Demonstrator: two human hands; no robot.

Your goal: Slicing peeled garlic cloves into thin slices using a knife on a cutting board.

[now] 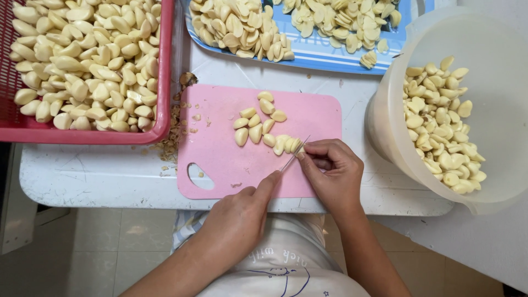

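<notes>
While we look straight down, a scuffed white table (99,176) fills the view. At its far left sits a red plastic mesh basket (163,82) heaped with smooth, pale peeled garlic cloves. On the right stands a translucent round bucket (495,181) partly filled with cloves, and at the top a blue striped tray (324,58) holds sliced pieces. Between them lies a flat pink cutting board (220,159) with rounded corners and a small cluster of cloves (256,127). Our left hand (236,223) grips a thin knife (295,154), forefinger along its back. Our right hand (333,173) pinches a clove (291,144), seemingly under the blade.
</notes>
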